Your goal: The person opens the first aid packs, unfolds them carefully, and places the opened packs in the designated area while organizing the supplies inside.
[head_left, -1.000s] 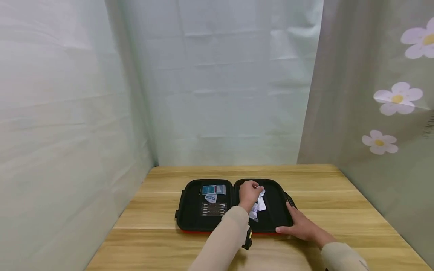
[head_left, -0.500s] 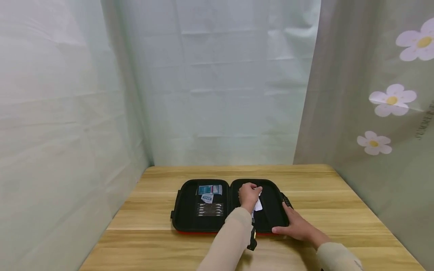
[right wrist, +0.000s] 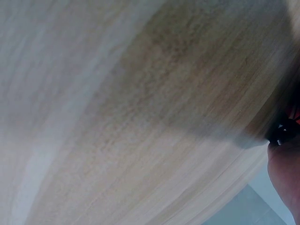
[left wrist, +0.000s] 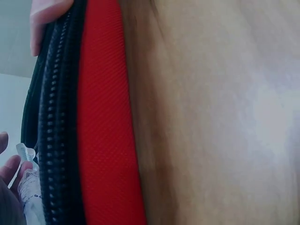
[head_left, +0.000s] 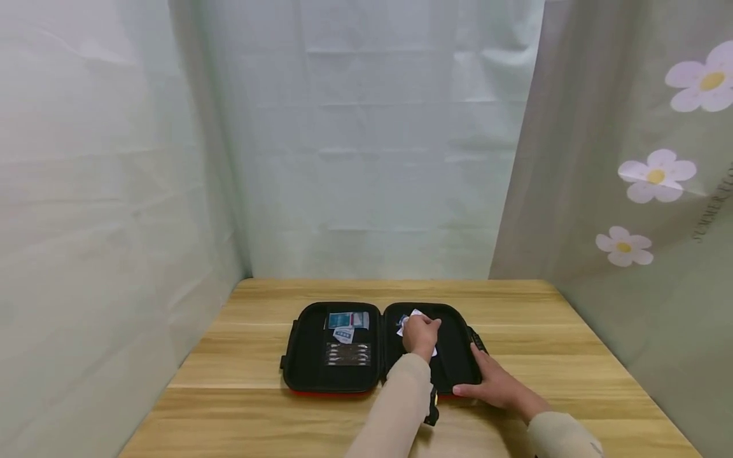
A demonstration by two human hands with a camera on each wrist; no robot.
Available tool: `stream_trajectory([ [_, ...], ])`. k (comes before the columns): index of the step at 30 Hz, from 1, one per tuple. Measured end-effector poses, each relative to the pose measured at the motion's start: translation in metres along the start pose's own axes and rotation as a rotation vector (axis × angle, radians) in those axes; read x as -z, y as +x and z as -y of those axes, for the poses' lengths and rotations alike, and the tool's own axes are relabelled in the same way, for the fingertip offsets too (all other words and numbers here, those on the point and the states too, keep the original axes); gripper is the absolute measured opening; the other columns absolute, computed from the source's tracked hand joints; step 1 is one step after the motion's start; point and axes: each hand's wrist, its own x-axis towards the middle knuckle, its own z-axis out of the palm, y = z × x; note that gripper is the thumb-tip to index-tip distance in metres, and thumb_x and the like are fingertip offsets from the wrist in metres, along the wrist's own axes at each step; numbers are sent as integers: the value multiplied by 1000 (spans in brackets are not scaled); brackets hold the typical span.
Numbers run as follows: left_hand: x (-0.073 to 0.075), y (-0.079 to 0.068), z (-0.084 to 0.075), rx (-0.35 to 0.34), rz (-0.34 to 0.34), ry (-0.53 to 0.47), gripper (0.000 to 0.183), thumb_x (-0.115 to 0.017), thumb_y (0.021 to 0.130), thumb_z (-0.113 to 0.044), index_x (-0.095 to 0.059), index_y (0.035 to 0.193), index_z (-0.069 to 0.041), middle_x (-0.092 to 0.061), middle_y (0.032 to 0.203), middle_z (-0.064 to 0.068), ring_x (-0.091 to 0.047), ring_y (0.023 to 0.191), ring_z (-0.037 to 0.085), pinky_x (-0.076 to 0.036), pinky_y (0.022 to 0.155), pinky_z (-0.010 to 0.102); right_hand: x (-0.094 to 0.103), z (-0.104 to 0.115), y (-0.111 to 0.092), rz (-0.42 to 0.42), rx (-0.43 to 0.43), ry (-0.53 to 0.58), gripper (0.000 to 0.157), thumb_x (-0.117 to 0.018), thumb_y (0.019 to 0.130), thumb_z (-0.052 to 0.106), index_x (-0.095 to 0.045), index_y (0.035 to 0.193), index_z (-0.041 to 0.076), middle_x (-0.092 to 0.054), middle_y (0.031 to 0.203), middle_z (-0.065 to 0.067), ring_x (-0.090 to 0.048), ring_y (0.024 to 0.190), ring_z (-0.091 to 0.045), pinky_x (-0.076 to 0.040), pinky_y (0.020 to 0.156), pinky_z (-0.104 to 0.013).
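A person in pale sleeves leans both arms over a black-lined, red-shelled case point(head_left: 312, 375) that lies unfolded on a wood-grain desk point(head_left: 240, 420), its two halves side by side. The left hand point(head_left: 420, 334) reaches into the right half, fingers bent, among white packaging point(head_left: 417, 312) that shows just past the knuckles; whether the fingers pinch any of it cannot be told, since the hand covers the spot. From the left wrist, fingertips appear at the lower left beside a clear-wrapped item point(left wrist: 31, 192) with faint blue print, partly hidden behind the black zipper point(left wrist: 54, 112) that edges the case. The right hand point(head_left: 495, 381) rests against the near right corner, thumb on the near edge and fingers along the side, set apart from each other astride the corner. In the left half, a blue-and-white packet point(head_left: 348, 320) lies toward the far side, a small white packet point(head_left: 344, 334) with blue marks just below it, and a clear pack of swabs point(head_left: 348, 354) nearest the person.

Behind the desk hangs a pale, creased curtain point(head_left: 366, 159); at right, a grey-green panel point(head_left: 550, 191) carries white flowers point(head_left: 655, 176) with yellow centres and dark lettering point(head_left: 712, 210).
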Motion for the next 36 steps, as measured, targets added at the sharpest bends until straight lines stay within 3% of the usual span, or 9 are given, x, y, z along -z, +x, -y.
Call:
stream_trajectory([
  [11, -12, 12, 5, 17, -39, 72, 21, -82, 82, -20, -73, 66, -10, -61, 65, 3, -60, 64, 24, -50, 63, 42, 0, 1, -1, -2, 3, -1, 115, -79, 80, 49, -12, 155, -7, -17, 155, -37, -16, 142, -54, -18, 109, -69],
  [17, -10, 11, 1, 46, -30, 95, 26, -81, 83, -27, -71, 65, -11, -61, 69, 6, -62, 69, 27, -51, 65, 45, -1, -1, 0, -1, -1, 6, 115, -79, 80, 49, -11, 155, -6, -16, 155, -38, -16, 142, -54, -18, 109, -69],
  [24, -12, 14, -3, 61, -72, 182, 24, -81, 80, -24, -72, 66, -6, -67, 77, 13, -64, 72, 30, -53, 64, 45, 0, -1, 0, -8, 2, 2, 115, -79, 80, 49, -11, 155, -6, -16, 154, -38, -17, 141, -55, -19, 109, -70],
  [29, -11, 17, -6, 105, -42, 248, 36, -82, 80, -37, -73, 71, -4, -68, 77, 13, -65, 71, 30, -54, 62, 45, -2, -2, 0, -12, 5, 5, 115, -79, 80, 50, -12, 156, -6, -17, 155, -37, -16, 142, -55, -19, 109, -70],
  [36, -11, 19, -9, 112, -18, 321, 26, -79, 83, -27, -75, 79, -2, -69, 78, 13, -66, 72, 29, -55, 61, 44, -2, -3, 0, -23, 20, 15, 116, -80, 79, 50, -11, 155, -7, -17, 155, -37, -15, 142, -54, -17, 109, -69],
])
